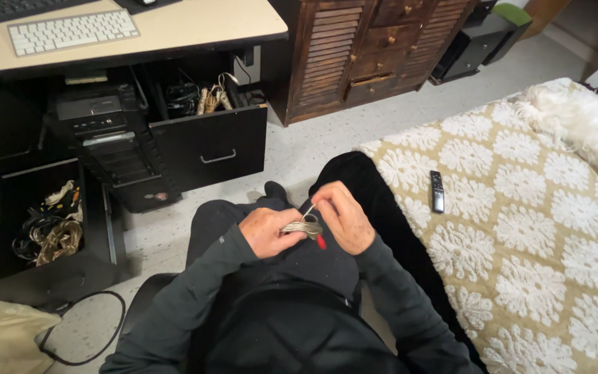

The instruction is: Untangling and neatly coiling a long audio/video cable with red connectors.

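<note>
The person sits with both hands over the lap, working a small bundle of silvery cable [302,225] that lies between them, just above the dark trousers. The left hand [268,232] is closed around the coiled part, fingers curled over the loops so that the bundle stays together; the right hand [344,218] pinches a free strand that rises from the coil, thumb and forefinger tight on it, the other fingers folded. A small red end [321,242] shows just under the coil, touching the right hand's heel. Judging by how things lie, the coil looks mostly gathered, several loops lying neat in the left hand's grasp, while the loose strand in the right hand is not yet laid onto or around them, so the bundle seems close to done but not secured. Whether any tie is on it cannot be told, since the fingers hide that part. Two black drawers stand open to the left: the upper drawer [210,147] holds other bundled cables, and the lower drawer [50,273] holds a looser tangle of cables [50,232]. A black remote [437,191] lies on the patterned bedspread [534,242] to the right, well apart from the hands
</note>
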